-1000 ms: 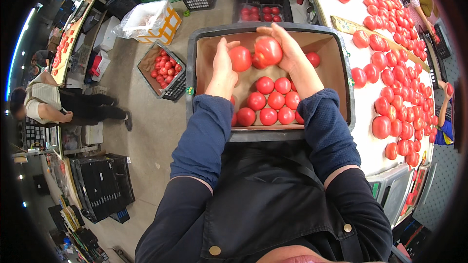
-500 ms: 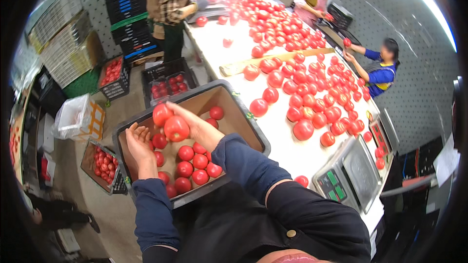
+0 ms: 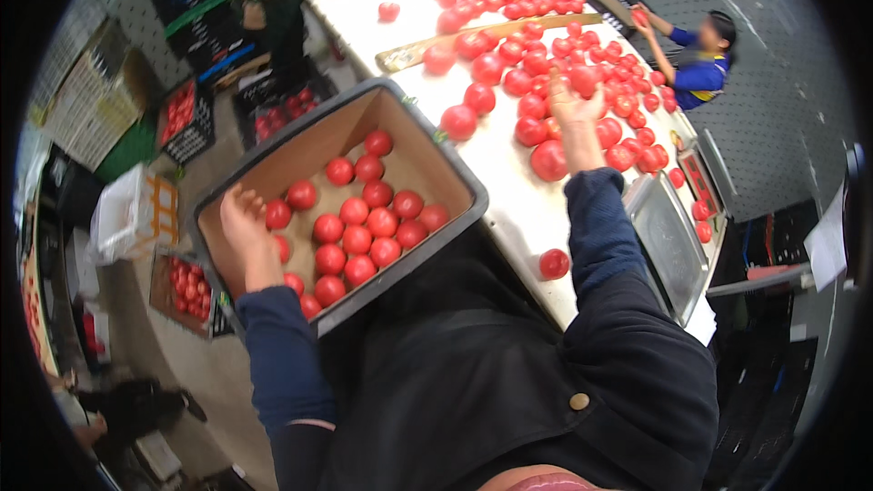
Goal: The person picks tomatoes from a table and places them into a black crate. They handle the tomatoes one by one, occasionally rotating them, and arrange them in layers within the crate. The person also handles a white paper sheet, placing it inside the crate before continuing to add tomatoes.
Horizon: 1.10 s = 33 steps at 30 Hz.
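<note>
Deep black-rimmed crate (image 3: 341, 318) with a brown lining stands in front of me, holding several red tomatoes (image 3: 356, 240) on its floor. Inside its left wall hovers my left hand (image 3: 247, 227), fingers loosely bent and apart with nothing in them; a tomato (image 3: 278, 214) lies beside the fingertips. My right arm reaches over the white table (image 3: 509, 209). There my right hand (image 3: 575, 118) has its fingers around a tomato (image 3: 584, 80) at the near part of a wide spread of loose tomatoes (image 3: 532, 106).
A wooden strip (image 3: 405, 56) divides the tomatoes on the table. To the right stands a scale with a metal pan (image 3: 671, 250). A lone tomato (image 3: 554, 264) sits near the table edge. Co-workers stand across the table and at far left. Crates (image 3: 186, 291) stand on the floor.
My right hand has left the crate and moved right to the tomatoes on the table. The two tomatoes held between my hands are no longer there. My left hand stays at the crate's left side.
</note>
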Each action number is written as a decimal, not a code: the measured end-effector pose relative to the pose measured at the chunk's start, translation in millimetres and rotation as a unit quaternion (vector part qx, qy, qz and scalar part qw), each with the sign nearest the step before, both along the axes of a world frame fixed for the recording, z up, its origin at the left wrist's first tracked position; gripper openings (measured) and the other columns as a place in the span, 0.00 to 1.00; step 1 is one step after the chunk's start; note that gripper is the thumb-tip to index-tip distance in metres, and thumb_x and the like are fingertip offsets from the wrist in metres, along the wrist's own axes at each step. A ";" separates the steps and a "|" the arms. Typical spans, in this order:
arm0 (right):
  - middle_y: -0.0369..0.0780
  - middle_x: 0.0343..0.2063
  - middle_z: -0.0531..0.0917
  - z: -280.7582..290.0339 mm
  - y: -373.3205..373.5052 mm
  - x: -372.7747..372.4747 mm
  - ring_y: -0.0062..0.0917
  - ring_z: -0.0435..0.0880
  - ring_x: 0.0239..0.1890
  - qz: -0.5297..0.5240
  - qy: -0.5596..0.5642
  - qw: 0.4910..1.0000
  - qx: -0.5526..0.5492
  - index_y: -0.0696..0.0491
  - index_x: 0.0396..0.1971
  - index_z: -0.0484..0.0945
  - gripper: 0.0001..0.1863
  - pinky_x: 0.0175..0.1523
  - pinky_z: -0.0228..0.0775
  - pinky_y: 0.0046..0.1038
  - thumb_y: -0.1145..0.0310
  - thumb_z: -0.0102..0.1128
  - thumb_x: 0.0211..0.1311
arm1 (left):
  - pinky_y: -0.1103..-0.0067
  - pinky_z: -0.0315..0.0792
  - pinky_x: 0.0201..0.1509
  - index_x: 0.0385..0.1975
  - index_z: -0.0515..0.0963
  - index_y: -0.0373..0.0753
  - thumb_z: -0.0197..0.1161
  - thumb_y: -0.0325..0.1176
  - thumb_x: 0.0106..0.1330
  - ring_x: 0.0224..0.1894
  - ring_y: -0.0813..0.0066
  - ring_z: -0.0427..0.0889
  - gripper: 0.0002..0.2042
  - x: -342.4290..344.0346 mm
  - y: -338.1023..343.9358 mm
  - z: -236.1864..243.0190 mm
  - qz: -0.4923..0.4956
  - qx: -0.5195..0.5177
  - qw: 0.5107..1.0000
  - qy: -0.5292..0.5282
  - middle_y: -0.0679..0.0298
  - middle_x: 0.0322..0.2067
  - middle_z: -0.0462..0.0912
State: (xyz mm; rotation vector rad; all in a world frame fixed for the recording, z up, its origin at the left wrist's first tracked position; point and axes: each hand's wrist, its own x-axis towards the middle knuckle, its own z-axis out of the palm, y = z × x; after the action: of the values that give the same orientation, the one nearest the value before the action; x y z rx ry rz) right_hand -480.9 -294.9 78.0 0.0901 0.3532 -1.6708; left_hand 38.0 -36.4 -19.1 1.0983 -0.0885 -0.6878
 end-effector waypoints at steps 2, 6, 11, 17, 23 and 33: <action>0.53 0.46 0.79 -25.5 1.8 -26.3 0.41 0.80 0.47 0.294 -0.029 0.925 -0.240 0.67 0.49 0.73 0.34 0.51 0.77 0.38 0.47 0.54 0.63 | 0.78 0.70 0.38 0.47 0.75 0.39 0.56 0.41 0.67 0.32 0.74 0.74 0.15 -2.4 -10.2 -3.0 -0.019 0.009 1.000 0.013 0.64 0.31 0.76; 0.46 0.42 0.82 -11.5 65.6 83.2 0.29 0.82 0.39 0.413 0.183 0.868 -0.205 0.59 0.59 0.70 0.27 0.49 0.76 0.31 0.53 0.50 0.70 | 0.78 0.72 0.28 0.38 0.76 0.36 0.54 0.34 0.65 0.25 0.73 0.77 0.10 -8.7 -5.0 4.7 0.045 0.018 0.997 -0.054 0.61 0.25 0.78; 0.45 0.41 0.83 -14.3 139.6 222.8 0.29 0.83 0.37 0.617 0.556 0.507 -0.232 0.57 0.56 0.73 0.22 0.44 0.78 0.32 0.58 0.54 0.68 | 0.80 0.71 0.26 0.36 0.74 0.38 0.50 0.33 0.68 0.23 0.76 0.76 0.08 -14.5 3.3 10.0 0.075 0.021 0.995 -0.065 0.63 0.25 0.77; 0.52 0.34 0.83 -137.1 138.3 272.1 0.44 0.84 0.40 0.410 0.815 -0.086 -0.401 0.58 0.39 0.79 0.17 0.45 0.76 0.41 0.62 0.61 0.53 | 0.79 0.73 0.31 0.38 0.75 0.39 0.51 0.35 0.70 0.26 0.75 0.77 0.08 -11.7 -0.5 7.0 0.049 0.027 0.997 -0.053 0.64 0.27 0.78; 0.50 0.28 0.85 -154.5 161.6 279.9 0.43 0.86 0.35 0.389 0.851 0.047 -0.350 0.57 0.30 0.83 0.12 0.40 0.78 0.41 0.65 0.63 0.50 | 0.80 0.73 0.29 0.37 0.76 0.40 0.55 0.35 0.68 0.26 0.76 0.77 0.07 -8.8 1.2 1.5 0.031 0.013 0.999 -0.025 0.65 0.27 0.79; 0.53 0.29 0.84 -183.7 158.3 271.3 0.44 0.86 0.35 0.399 0.848 0.051 -0.345 0.62 0.39 0.77 0.22 0.39 0.78 0.42 0.58 0.64 0.51 | 0.80 0.72 0.29 0.37 0.77 0.41 0.58 0.35 0.66 0.25 0.77 0.77 0.06 -13.6 1.4 4.7 0.008 0.016 1.000 -0.025 0.66 0.27 0.79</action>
State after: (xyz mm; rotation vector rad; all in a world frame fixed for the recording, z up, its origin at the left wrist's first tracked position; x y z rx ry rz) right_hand -209.6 -136.6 -105.7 -2.5374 0.9071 0.3806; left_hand 24.5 -34.9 -14.3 1.1454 -0.1120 -0.6491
